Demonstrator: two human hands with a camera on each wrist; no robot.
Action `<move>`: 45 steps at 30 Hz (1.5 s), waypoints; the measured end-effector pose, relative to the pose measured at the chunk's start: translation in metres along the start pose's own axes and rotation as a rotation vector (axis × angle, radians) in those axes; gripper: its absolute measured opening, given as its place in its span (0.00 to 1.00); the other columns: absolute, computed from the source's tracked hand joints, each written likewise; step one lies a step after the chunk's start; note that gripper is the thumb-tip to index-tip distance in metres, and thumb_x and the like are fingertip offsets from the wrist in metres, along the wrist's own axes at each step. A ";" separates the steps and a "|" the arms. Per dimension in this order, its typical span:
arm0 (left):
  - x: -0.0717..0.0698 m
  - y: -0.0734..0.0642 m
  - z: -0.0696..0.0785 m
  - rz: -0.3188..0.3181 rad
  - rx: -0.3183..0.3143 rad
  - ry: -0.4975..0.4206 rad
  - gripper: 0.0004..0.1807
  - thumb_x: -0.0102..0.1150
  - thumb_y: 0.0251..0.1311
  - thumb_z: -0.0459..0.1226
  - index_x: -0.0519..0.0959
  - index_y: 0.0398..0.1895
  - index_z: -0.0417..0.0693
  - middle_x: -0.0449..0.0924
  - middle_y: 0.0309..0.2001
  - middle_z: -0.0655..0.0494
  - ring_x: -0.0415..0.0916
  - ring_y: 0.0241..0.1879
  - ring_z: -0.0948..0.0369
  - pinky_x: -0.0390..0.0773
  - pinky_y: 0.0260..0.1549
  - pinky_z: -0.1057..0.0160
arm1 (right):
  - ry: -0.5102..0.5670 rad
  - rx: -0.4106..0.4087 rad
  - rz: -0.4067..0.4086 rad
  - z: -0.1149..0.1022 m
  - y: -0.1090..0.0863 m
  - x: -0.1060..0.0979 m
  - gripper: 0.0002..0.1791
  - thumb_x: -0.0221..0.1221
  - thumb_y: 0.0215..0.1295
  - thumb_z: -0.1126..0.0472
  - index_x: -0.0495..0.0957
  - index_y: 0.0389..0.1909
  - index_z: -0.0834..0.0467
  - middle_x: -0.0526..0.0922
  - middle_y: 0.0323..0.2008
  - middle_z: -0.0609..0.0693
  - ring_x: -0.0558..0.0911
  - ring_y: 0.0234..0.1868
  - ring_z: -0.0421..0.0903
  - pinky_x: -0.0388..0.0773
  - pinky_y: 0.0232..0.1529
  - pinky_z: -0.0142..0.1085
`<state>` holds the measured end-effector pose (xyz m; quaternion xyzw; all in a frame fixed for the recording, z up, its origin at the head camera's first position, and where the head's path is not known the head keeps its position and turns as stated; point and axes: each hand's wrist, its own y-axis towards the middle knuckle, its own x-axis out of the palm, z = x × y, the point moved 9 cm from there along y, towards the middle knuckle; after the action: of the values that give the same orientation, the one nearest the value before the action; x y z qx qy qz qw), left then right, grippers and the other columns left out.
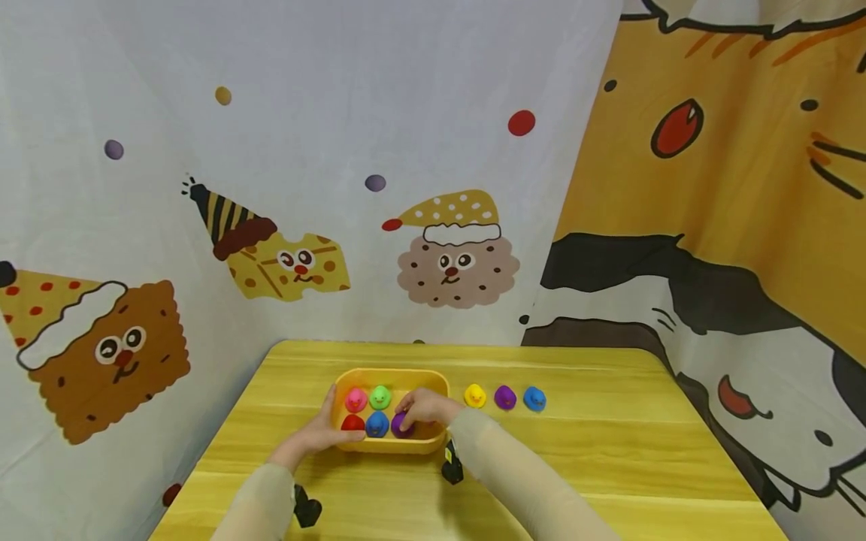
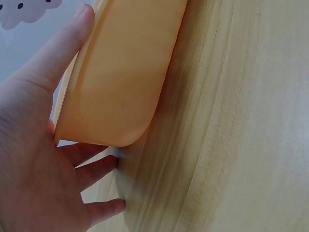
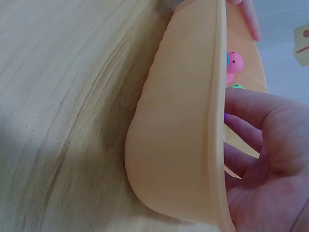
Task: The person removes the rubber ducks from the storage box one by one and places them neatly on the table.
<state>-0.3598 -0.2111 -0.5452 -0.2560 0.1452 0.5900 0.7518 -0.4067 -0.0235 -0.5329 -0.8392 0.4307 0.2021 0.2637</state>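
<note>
A yellow-orange plastic basket (image 1: pixel 422 446) stands on the table, with several rubber ducks in its left and middle parts. Its left end is held by my left hand (image 1: pixel 316 434), the thumb along the front rim and the fingers round the end wall. My right hand (image 1: pixel 433 408) reaches over the right side and pinches a purple rubber duck (image 1: pixel 399 427) inside. Left of that duck sit a blue duck (image 1: pixel 376 426) and a red duck (image 1: pixel 351 423), partly behind the left thumb. Behind them are a pink duck (image 1: pixel 355 400) and a green duck (image 1: pixel 380 397). The right fingertips are mostly hidden in the right wrist view.
Right of the basket, a yellow duck (image 1: pixel 475 396), another purple duck (image 1: pixel 505 397) and another blue duck (image 1: pixel 534 399) stand in a row on the wooden table (image 1: pixel 609 451). A printed cloth (image 1: pixel 304 113) hangs behind the table.
</note>
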 end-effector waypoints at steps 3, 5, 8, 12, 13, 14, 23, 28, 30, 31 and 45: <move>0.000 0.000 0.000 -0.004 0.001 0.009 0.69 0.72 0.51 0.49 0.23 0.74 0.41 0.32 0.73 0.27 0.42 0.69 0.30 0.45 0.63 0.31 | 0.003 -0.013 0.010 -0.001 0.000 0.000 0.14 0.68 0.54 0.70 0.83 0.44 0.64 0.83 0.40 0.52 0.78 0.39 0.44 0.77 0.42 0.36; -0.001 0.000 0.000 -0.005 -0.002 0.005 0.69 0.72 0.51 0.48 0.23 0.74 0.41 0.31 0.73 0.28 0.41 0.69 0.30 0.45 0.63 0.31 | 0.003 -0.021 0.018 0.000 0.002 0.000 0.14 0.68 0.53 0.71 0.83 0.42 0.64 0.83 0.39 0.52 0.78 0.39 0.44 0.78 0.43 0.37; -0.001 0.002 -0.001 -0.007 -0.008 0.008 0.69 0.72 0.51 0.49 0.23 0.74 0.42 0.32 0.73 0.28 0.42 0.69 0.30 0.45 0.63 0.31 | 0.001 -0.032 0.029 0.002 0.005 0.000 0.12 0.69 0.52 0.71 0.84 0.40 0.64 0.84 0.37 0.51 0.79 0.38 0.44 0.78 0.42 0.36; -0.001 0.003 -0.002 -0.006 -0.018 0.009 0.69 0.71 0.52 0.50 0.23 0.75 0.42 0.32 0.73 0.28 0.42 0.69 0.30 0.45 0.63 0.31 | -0.002 -0.028 0.032 0.004 0.008 -0.002 0.11 0.69 0.53 0.70 0.85 0.39 0.62 0.84 0.36 0.49 0.79 0.38 0.43 0.78 0.41 0.36; -0.001 0.003 -0.003 -0.006 -0.019 0.008 0.69 0.71 0.51 0.50 0.23 0.75 0.42 0.32 0.74 0.28 0.42 0.69 0.30 0.45 0.63 0.31 | -0.004 -0.024 0.032 0.004 0.008 -0.003 0.11 0.69 0.54 0.69 0.85 0.40 0.62 0.84 0.36 0.49 0.79 0.38 0.43 0.78 0.40 0.37; 0.000 0.003 -0.003 -0.006 -0.018 0.005 0.69 0.71 0.51 0.50 0.24 0.75 0.42 0.31 0.74 0.28 0.42 0.69 0.30 0.45 0.63 0.31 | -0.006 -0.024 0.032 0.003 0.008 -0.004 0.11 0.69 0.54 0.68 0.85 0.40 0.62 0.84 0.36 0.49 0.79 0.37 0.43 0.78 0.40 0.37; -0.001 0.005 -0.005 -0.007 -0.007 0.036 0.70 0.72 0.51 0.51 0.23 0.74 0.41 0.32 0.73 0.27 0.43 0.69 0.30 0.46 0.64 0.32 | -0.019 -0.044 0.026 -0.005 0.005 -0.018 0.12 0.68 0.56 0.65 0.85 0.42 0.60 0.84 0.35 0.48 0.77 0.34 0.42 0.78 0.41 0.47; -0.001 0.004 -0.004 -0.014 -0.002 0.031 0.70 0.72 0.51 0.50 0.23 0.74 0.40 0.31 0.73 0.27 0.42 0.69 0.30 0.46 0.64 0.32 | -0.020 -0.048 0.013 -0.004 0.004 -0.023 0.12 0.68 0.57 0.64 0.85 0.43 0.59 0.84 0.36 0.47 0.78 0.35 0.42 0.78 0.44 0.50; 0.000 0.003 -0.002 -0.017 0.003 0.028 0.70 0.73 0.50 0.50 0.23 0.74 0.39 0.31 0.73 0.26 0.42 0.69 0.30 0.46 0.64 0.33 | -0.025 -0.055 0.011 -0.005 0.003 -0.025 0.12 0.68 0.57 0.63 0.85 0.43 0.58 0.84 0.36 0.47 0.78 0.35 0.42 0.78 0.43 0.50; 0.000 0.002 -0.001 -0.018 0.003 0.025 0.70 0.73 0.50 0.50 0.23 0.74 0.39 0.31 0.73 0.27 0.42 0.69 0.30 0.46 0.64 0.33 | -0.027 -0.059 0.011 -0.005 0.003 -0.026 0.12 0.68 0.57 0.63 0.85 0.43 0.58 0.84 0.36 0.47 0.78 0.35 0.42 0.78 0.43 0.50; 0.000 0.000 0.002 -0.018 0.021 0.011 0.70 0.72 0.50 0.50 0.23 0.74 0.39 0.30 0.73 0.26 0.40 0.69 0.29 0.44 0.64 0.32 | 0.002 -0.130 -0.025 -0.008 -0.002 -0.035 0.13 0.65 0.59 0.63 0.84 0.46 0.58 0.84 0.43 0.48 0.78 0.40 0.42 0.77 0.47 0.53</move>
<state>-0.3600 -0.2099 -0.5431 -0.2527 0.1532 0.5803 0.7589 -0.4230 -0.0058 -0.5058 -0.8601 0.4064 0.2253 0.2107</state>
